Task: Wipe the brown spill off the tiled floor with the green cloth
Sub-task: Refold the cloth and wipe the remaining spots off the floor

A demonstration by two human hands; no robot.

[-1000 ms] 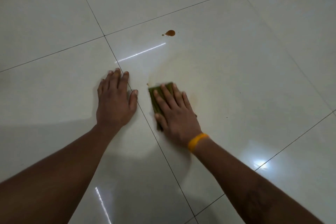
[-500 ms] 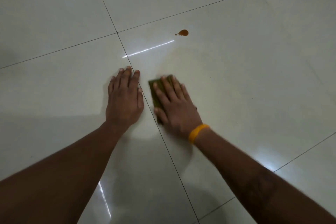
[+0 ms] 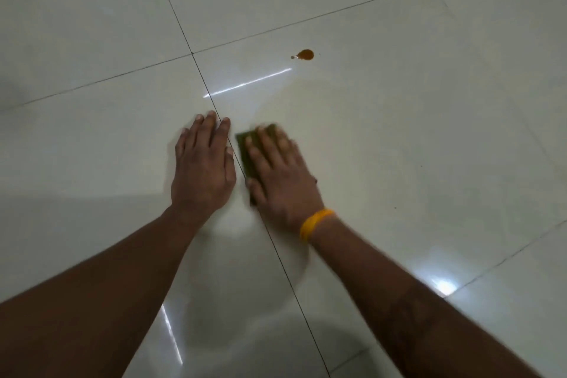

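My right hand [image 3: 280, 175] lies flat on the folded green cloth [image 3: 245, 150] and presses it to the pale tiled floor [image 3: 429, 147]. Most of the cloth is hidden under the palm; only its left strip and far edge show. A small brown drop of spill [image 3: 305, 54] sits on the same tile, well beyond the cloth. A faint brownish smear surrounds the cloth's area. My left hand [image 3: 202, 167] rests flat on the floor just left of the cloth, fingers together, holding nothing.
Dark grout lines [image 3: 196, 70] cross just beyond my left hand, and one runs between my two hands. Bright light reflections [image 3: 248, 83] streak the glossy tiles. A yellow band [image 3: 314, 222] circles my right wrist.
My right hand has slid the cloth leftward to the grout line, close beside my left hand. The brown drop is unchanged.
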